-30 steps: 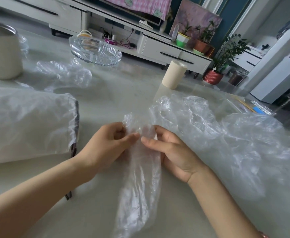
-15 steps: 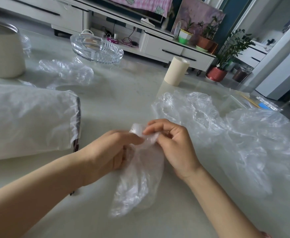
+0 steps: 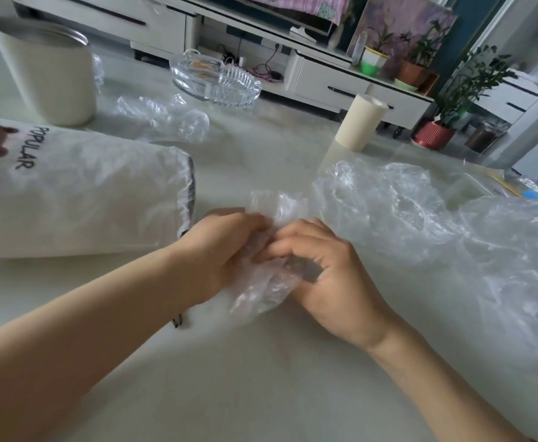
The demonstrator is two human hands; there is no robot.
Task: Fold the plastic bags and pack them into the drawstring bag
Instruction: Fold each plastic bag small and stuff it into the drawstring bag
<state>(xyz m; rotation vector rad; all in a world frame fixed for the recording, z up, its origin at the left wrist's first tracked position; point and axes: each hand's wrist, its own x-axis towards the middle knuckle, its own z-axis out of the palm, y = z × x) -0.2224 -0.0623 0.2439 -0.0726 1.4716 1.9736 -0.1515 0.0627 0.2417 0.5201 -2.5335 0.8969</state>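
Note:
A clear plastic bag (image 3: 263, 287), rolled into a short crumpled bundle, sits at the middle of the table between my hands. My left hand (image 3: 221, 247) grips its left side with curled fingers. My right hand (image 3: 322, 275) curls over its right side, fingertips pinching the film. The white drawstring bag (image 3: 70, 196), printed "POPULAR", lies on its side at the left, its dark-edged mouth facing my hands. A heap of loose clear plastic bags (image 3: 436, 231) spreads across the right. Another crumpled clear bag (image 3: 165, 118) lies farther back.
A cream metal-rimmed canister (image 3: 50, 78) stands at the back left. A glass dish (image 3: 216, 79) and a cream cylinder (image 3: 358, 122) stand farther back. Flat packets (image 3: 529, 191) lie at the far right edge. A TV cabinet and potted plants stand beyond the table.
The long strip of bag has been rolled toward me into a short bundle. Both hands moved closer together and curled around it.

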